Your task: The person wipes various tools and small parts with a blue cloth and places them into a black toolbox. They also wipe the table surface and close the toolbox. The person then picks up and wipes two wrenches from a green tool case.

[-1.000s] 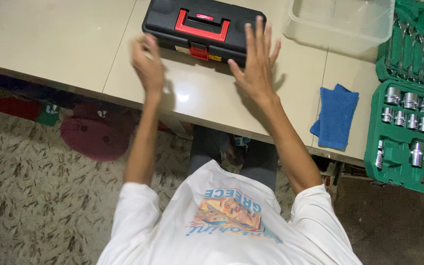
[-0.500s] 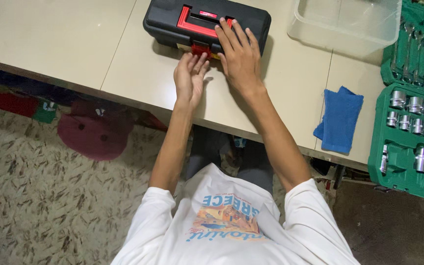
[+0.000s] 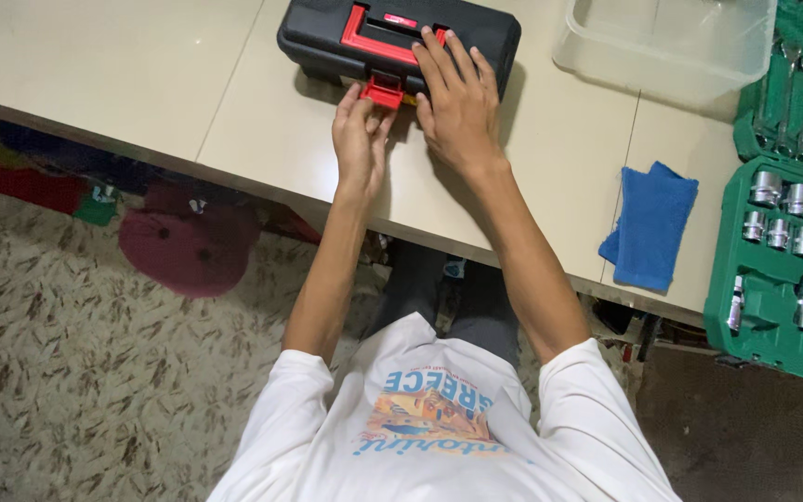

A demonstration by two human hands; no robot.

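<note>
A pale table (image 3: 141, 84) fills the top of the view, its near edge running across above a patterned carpet (image 3: 67, 372). At the right edge lies an open green socket case (image 3: 778, 270) with rows of metal sockets (image 3: 792, 200); beside it, nearer the middle, a folded blue cloth (image 3: 648, 223) lies at the table's edge. A clear plastic tub (image 3: 666, 42) stands at the top right.

The toolbox (image 3: 327, 37), black with a red handle (image 3: 374, 33), sits at the far middle of the table, left of the tub and well apart from the cloth. Its lid looks closed, and a red latch (image 3: 384, 91) hangs at the middle of its front side.

The right hand (image 3: 457, 98) lies palm down on the toolbox's lid, fingers (image 3: 434, 60) slightly spread and stretched out flat, their tips near the handle; it grips nothing. The left hand (image 3: 360, 139) rests on the table just in front of the box, fingers close together and pointing up at the latch, the tips touching its lower edge. Whether they pinch the latch or only press on it cannot be told.
</note>
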